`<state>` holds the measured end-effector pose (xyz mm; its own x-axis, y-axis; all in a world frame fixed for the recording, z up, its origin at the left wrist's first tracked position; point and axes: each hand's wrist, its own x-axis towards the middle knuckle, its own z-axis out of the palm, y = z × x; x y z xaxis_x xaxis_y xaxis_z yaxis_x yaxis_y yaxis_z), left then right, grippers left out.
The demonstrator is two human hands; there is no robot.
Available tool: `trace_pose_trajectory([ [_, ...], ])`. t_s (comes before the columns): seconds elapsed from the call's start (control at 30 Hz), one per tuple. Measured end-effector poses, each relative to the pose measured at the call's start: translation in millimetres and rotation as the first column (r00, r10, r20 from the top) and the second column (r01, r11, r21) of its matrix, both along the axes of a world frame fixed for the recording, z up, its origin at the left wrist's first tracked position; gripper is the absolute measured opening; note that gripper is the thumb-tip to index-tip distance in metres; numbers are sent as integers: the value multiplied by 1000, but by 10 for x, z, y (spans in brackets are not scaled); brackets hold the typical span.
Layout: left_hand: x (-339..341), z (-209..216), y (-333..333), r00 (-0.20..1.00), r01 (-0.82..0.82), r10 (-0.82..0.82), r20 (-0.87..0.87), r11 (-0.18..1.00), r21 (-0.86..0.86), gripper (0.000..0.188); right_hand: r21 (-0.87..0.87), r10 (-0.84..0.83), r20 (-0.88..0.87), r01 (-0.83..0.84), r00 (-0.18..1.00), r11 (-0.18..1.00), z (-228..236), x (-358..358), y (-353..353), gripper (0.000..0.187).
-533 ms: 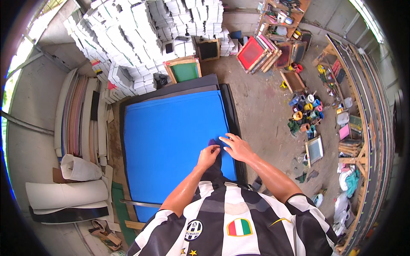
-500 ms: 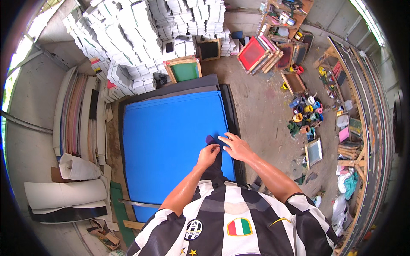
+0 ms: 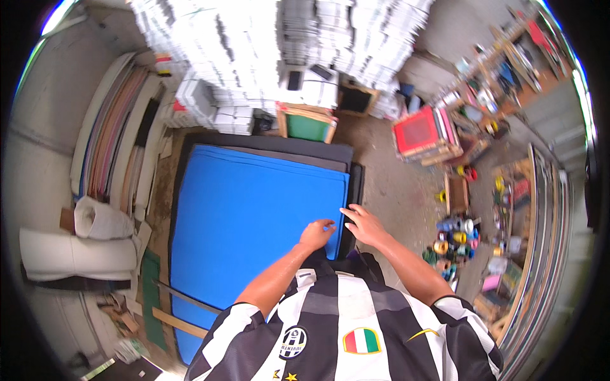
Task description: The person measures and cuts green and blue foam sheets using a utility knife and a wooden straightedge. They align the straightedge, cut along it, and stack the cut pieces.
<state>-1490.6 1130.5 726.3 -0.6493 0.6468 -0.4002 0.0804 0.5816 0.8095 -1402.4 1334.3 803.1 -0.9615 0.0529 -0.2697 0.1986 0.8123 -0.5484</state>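
Note:
A wide stack of bright blue sheets (image 3: 254,203) lies low in front of me, with dark grey and black sheets (image 3: 267,141) showing under its far and right edges. My left hand (image 3: 318,234) hovers over the near right part of the blue sheets, its fingers loosely curled and a little apart, with nothing seen in them. My right hand (image 3: 366,225) is at the right edge of the stack. Its fingers are spread, with the fingertips close to the blue edge; whether they touch it I cannot tell.
White stacked bundles (image 3: 216,51) rise behind the sheets, with a green framed screen (image 3: 307,126) leaning there. Rolls (image 3: 79,254) lie at left. Red framed screens (image 3: 419,133), paint pots (image 3: 459,237) and a long rack (image 3: 540,228) stand at right. Wooden strips (image 3: 179,322) cross the near left corner.
My view has shifted, showing more of the far wall. My hands have moved apart, the right one to the stack's edge. The dark, purple-tipped thing between them no longer shows there.

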Motion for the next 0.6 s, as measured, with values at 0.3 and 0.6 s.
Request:
trace_pose_trajectory([
  [0.3,-855,-171,501,940,-341,341,-5,940,-4,40,-18,358,-4,-358,934,933,-294,-1626,570,54],
  [0.6,-1375,-1003,1308,546,-835,837,33,547,-57,38,-131,716,-40,-714,697,687,-1439,-2990,1099,52],
])
